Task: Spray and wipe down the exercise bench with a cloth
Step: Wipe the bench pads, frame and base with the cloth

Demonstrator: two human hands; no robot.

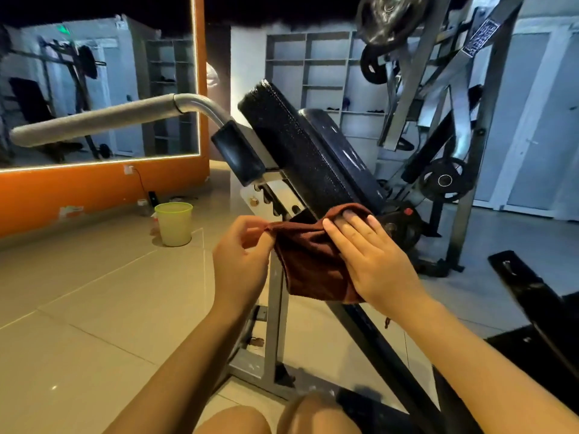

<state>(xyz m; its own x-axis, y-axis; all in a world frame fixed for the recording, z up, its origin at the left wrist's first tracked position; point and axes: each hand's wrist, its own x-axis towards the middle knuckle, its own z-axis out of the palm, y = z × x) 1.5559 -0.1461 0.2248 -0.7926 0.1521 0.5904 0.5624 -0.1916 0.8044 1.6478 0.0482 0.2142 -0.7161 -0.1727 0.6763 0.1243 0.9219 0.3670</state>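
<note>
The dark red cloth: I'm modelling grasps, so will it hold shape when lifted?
Probably not. The dark red cloth sags between the left hand pinching a corner and the right hand lying flat on it. Its hanging folds suggest it is floppy and light.

Pale green bucket (pixel 174 223) on tiled floor (pixel 94 292), near orange wall (pixel 78 195). Lit-edged mirror (pixel 94 89) above it. White shelves (pixel 316 73) behind. Weight plates (pixel 446 180) on grey metal rack (pixel 463 104) at right.
</note>
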